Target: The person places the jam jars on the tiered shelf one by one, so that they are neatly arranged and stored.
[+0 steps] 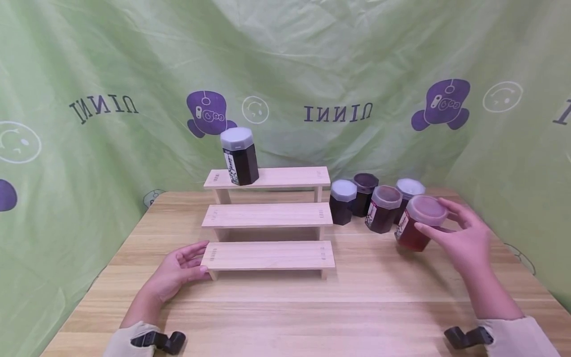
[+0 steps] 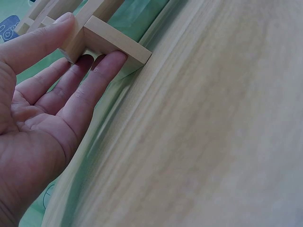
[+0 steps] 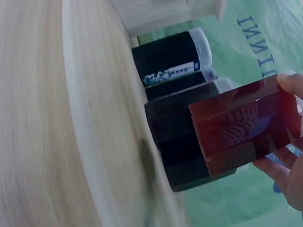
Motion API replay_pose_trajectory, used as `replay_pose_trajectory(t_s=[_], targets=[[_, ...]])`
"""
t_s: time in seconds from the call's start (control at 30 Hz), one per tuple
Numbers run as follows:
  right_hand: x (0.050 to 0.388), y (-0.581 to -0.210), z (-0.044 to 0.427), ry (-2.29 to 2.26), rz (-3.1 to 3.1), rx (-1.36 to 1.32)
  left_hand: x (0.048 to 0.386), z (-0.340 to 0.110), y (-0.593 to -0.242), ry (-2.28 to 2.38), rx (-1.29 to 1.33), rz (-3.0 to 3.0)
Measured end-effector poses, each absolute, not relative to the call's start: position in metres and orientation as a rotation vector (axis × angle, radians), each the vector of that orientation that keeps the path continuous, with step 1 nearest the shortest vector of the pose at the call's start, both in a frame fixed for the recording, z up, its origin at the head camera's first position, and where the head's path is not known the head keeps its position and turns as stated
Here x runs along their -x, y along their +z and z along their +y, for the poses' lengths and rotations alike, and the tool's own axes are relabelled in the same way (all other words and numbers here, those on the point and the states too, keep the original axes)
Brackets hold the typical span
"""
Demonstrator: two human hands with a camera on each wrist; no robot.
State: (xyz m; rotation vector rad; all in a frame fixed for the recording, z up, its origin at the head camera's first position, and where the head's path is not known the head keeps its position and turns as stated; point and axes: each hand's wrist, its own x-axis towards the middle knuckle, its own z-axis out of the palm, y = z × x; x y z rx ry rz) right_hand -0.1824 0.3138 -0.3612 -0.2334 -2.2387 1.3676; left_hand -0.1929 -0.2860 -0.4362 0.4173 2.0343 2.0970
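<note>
My right hand grips a jar of red contents near its pale lid, thumb on one side and fingers on the other. In the right wrist view the red jar is tilted, held above the table. My left hand holds the left end of a three-step wooden display stand at its lowest step. In the left wrist view, the thumb lies along the plank's end and a fingertip touches the stand's leg. One dark jar with a white lid stands on the top step, left of centre.
Several dark jars stand grouped right of the stand, among them a white-lidded jar and one with a brownish lid. A wooden table lies under everything. A green printed curtain hangs behind and at both sides.
</note>
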Motion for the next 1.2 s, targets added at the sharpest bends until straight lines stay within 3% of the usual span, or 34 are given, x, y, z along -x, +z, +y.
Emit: replay_pose_trajectory(t_s=[1.2], targets=[[0.181, -0.334, 0.25, 1.565, -2.23, -0.038, 0.193, -0.286, -0.436, 2.108, -0.428, 2.007]])
